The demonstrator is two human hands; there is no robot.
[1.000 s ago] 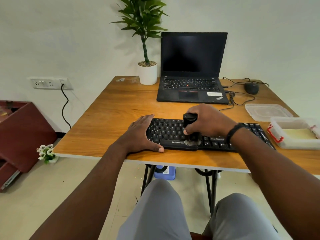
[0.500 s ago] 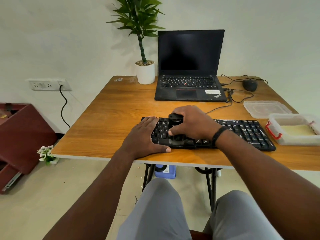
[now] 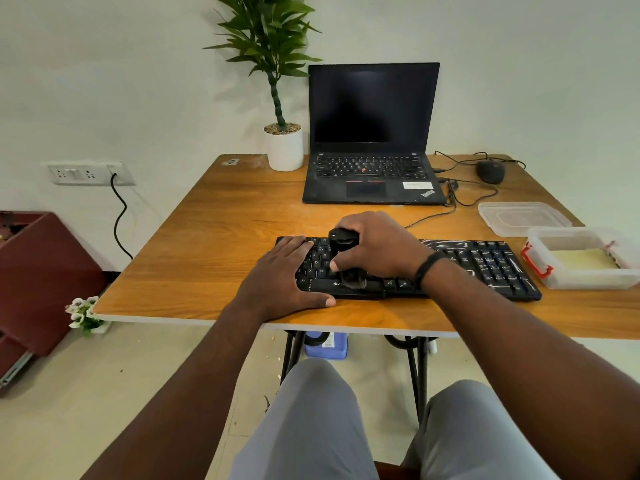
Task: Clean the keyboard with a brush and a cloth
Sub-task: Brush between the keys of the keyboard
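Keyboard [image 3: 485, 265]: black plastic, long, at the wood-grain surface's [image 3: 214, 244] near edge; front logo half hidden, "ZE" legible. Brush [image 3: 343, 258]: black, stubby handle gripped in my right hand [image 3: 377, 251], bristles blurred on the keys. My left hand [image 3: 280, 278]: flat, fingers straight, covering the keyboard's left end.

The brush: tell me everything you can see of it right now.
The brush is short, black and stubby, with a rounded knob top and dark bristles at its foot; it looks plastic. It stands roughly upright on the black keyboard, bristles down on the bottom key row. The right hand grips its body, thumb in front. The left hand rests flat on the keyboard's left end, beside the brush without touching it.
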